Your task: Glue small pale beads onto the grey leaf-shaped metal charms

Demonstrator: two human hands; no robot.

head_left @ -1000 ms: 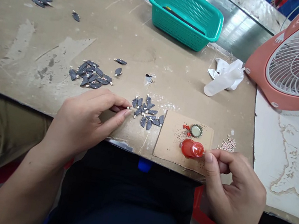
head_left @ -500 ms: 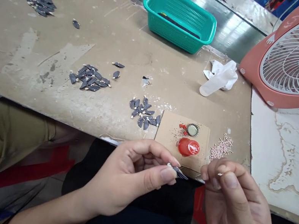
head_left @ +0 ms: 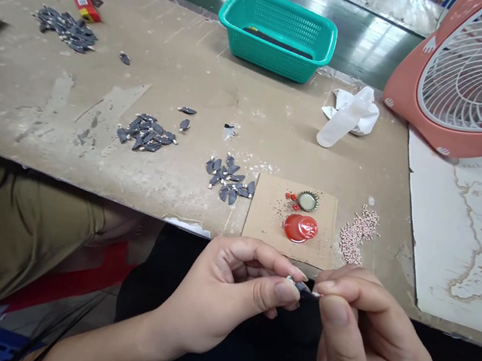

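My left hand (head_left: pixel 215 300) pinches a small dark grey wing-shaped piece (head_left: pixel 303 289) with a white knob at one end. My right hand (head_left: pixel 374 347) is closed, thumb against forefinger, on a tiny pale bit (head_left: pixel 316 295) that meets the dark end of the grey piece. Just beyond the hands lies a cardboard square (head_left: pixel 257 221), bearing a small red container (head_left: pixel 300 228), an upturned bottle cap (head_left: pixel 307 201) and red crumbs. Beside it is a heap of tiny pinkish-white grains (head_left: pixel 357 232). Similar grey pieces (head_left: pixel 229 178) lie left of the cardboard.
More grey pieces form piles (head_left: pixel 149 133) farther left. A green basket (head_left: pixel 272 55) stands at the back, near a clear plastic tube (head_left: pixel 342 120) on white tissue. At right are a pink fan (head_left: pixel 444 138) and stained paper (head_left: pixel 426 238). Another person's leg (head_left: pixel 4 226) is at left.
My right hand has moved left and brought the tiny pale bit against the grey piece in my left hand. The view has shifted slightly left.
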